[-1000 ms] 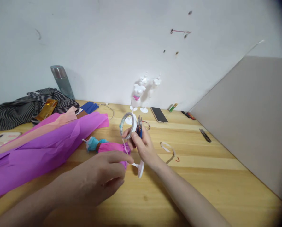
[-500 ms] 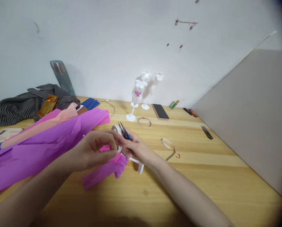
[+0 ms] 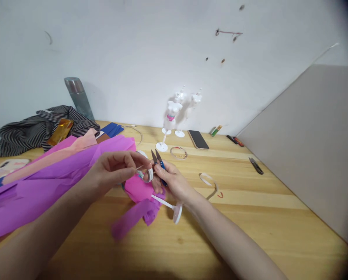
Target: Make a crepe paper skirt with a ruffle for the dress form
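Observation:
My left hand (image 3: 118, 169) pinches the thin free end of tape drawn from a white tape roll (image 3: 148, 175), which sits between my two hands. My right hand (image 3: 172, 177) is closed on small blue-handled thread snips (image 3: 159, 161), their two blades apart and pointing up. Below my fingers a small mannequin stand lies tilted, its body wrapped in pink crepe paper (image 3: 137, 189), its white base (image 3: 177, 214) toward the right. A purple crepe strip (image 3: 130, 217) hangs from it. Whether my right fingers also grip the roll or stand is partly hidden.
Purple crepe paper sheets (image 3: 60, 175) cover the left of the table. Behind stand several white mannequins (image 3: 170, 120), near a bracelet-like ring (image 3: 179, 153) and a phone (image 3: 198, 139). A bent strip (image 3: 211, 186) and a utility knife (image 3: 256, 166) lie right; a bottle (image 3: 79, 99) stands back left.
The snips have turned more upright and to the right, with the blades wider apart. My left hand has shifted left from the roll, and more of the pink-wrapped stand shows.

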The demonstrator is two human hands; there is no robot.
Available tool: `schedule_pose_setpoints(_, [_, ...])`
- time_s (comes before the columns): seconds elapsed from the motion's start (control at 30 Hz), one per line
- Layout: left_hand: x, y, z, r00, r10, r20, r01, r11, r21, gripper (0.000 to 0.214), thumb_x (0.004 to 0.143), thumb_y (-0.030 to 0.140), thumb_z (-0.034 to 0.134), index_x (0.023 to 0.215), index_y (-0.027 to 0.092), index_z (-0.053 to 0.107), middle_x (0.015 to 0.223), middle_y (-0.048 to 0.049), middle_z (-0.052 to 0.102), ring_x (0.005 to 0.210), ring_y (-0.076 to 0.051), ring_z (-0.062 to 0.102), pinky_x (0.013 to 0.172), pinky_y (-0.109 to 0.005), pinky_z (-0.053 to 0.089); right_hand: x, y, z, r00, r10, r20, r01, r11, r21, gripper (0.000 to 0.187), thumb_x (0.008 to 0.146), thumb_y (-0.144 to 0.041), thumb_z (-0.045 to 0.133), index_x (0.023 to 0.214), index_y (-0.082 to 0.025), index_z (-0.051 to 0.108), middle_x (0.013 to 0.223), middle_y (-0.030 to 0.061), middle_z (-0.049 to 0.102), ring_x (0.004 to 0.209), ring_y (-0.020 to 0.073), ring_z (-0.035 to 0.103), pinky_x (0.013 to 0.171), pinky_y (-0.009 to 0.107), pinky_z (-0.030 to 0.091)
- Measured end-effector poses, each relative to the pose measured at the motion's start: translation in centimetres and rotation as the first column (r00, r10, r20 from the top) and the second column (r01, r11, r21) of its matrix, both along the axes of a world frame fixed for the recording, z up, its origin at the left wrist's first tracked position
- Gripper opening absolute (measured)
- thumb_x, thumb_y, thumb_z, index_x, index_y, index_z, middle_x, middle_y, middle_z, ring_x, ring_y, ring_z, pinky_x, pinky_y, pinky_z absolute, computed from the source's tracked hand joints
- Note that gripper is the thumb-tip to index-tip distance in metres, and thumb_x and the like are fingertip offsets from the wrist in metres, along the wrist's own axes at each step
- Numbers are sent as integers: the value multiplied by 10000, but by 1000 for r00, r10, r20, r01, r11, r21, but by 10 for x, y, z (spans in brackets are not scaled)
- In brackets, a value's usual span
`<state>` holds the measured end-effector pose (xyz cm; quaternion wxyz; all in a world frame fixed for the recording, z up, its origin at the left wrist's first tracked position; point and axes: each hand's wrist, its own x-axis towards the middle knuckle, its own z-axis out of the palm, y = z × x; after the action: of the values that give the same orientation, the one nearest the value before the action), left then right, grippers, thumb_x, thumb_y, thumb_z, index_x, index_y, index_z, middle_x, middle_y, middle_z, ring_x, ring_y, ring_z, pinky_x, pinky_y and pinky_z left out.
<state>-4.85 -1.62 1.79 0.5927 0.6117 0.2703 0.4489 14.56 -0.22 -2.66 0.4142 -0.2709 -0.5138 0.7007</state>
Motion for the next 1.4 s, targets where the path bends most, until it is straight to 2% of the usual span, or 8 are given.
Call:
schedule_pose_setpoints(0.17, [-1, -2, 5, 998, 59, 27, -59, 998, 10, 184, 787, 233, 665, 631, 153, 607, 1037, -83, 700, 993, -233, 641, 967, -447, 468, 12, -1, 16, 985, 41, 166, -70, 983, 170, 356, 825, -504, 615, 786, -152, 582, 530, -32, 568, 455, 81, 480, 478, 216, 375])
schedule_pose_setpoints(0.3, [-3, -8, 13, 999, -17, 34, 14, 997, 72, 173, 805, 245, 651, 661, 151, 630, 1020, -102, 701, 1006, -261, 642, 938, -455, 489, 19, -4, 26, 974, 0, 225, -51, 974, 222, 331, 830, -477, 614, 767, -153, 590, 575, -19, 573, 508, 91, 501, 533, 230, 401])
schedule_pose_setpoints(0.53, [-8, -10, 16, 991, 129, -46, -127, 991, 38, 137, 822, 203, 637, 698, 146, 623, 1078, -85, 693, 815, -175, 695, 769, -314, 550, 21, -9, 39, 907, -120, 404, -86, 887, 455, 272, 879, -342, 560, 682, -157, 594, 626, -15, 513, 564, 98, 484, 543, 226, 385])
schedule_pose_setpoints(0.67, [-10, -8, 17, 978, 167, -128, -157, 984, 89, 168, 835, 239, 621, 694, 151, 600, 910, -72, 719, 743, -158, 689, 640, -251, 531, 22, -10, 43, 869, -185, 460, -137, 802, 582, 188, 907, -239, 518, 933, -170, 690, 779, 20, 625, 666, 118, 543, 628, 241, 426])
schedule_pose_setpoints(0.8, [-10, -11, 22, 941, 274, -199, -253, 959, 126, 190, 823, 284, 627, 676, 167, 598, 728, -23, 691, 550, -108, 624, 522, -222, 480, 29, -8, 41, 815, -242, 526, -189, 747, 637, 280, 913, -211, 516, 1151, -202, 663, 837, 39, 674, 737, 150, 592, 671, 263, 450])
schedule_pose_setpoints(0.93, [-11, -10, 21, 912, 357, -202, -336, 933, 129, 207, 821, 272, 619, 647, 170, 576, 733, 3, 675, 449, -58, 539, 488, -211, 441, 33, -7, 42, 822, -232, 520, -192, 747, 637, 262, 908, -235, 537, 1120, -204, 686, 864, 49, 695, 756, 159, 617, 664, 259, 466])
schedule_pose_setpoints(1.1, [-12, -5, 13, 927, 354, -119, -356, 935, 10, 189, 815, 250, 603, 658, 162, 546, 860, 3, 657, 414, -29, 471, 438, -207, 390, 35, -6, 46, 850, -214, 481, -161, 764, 624, 226, 890, -224, 562, 1057, -199, 712, 871, 43, 710, 755, 154, 633, 673, 259, 485])
schedule_pose_setpoints(1.4, [-13, 14, 6, 875, 353, -332, -399, 914, -80, 201, 727, 351, 685, 669, 163, 641, 438, 33, 518, 425, -74, 432, 431, -190, 309, 42, -2, 42, 864, -258, 432, -64, 795, 603, 199, 858, -227, 603, 1012, -218, 729, 899, 34, 723, 796, 166, 648, 700, 275, 498])
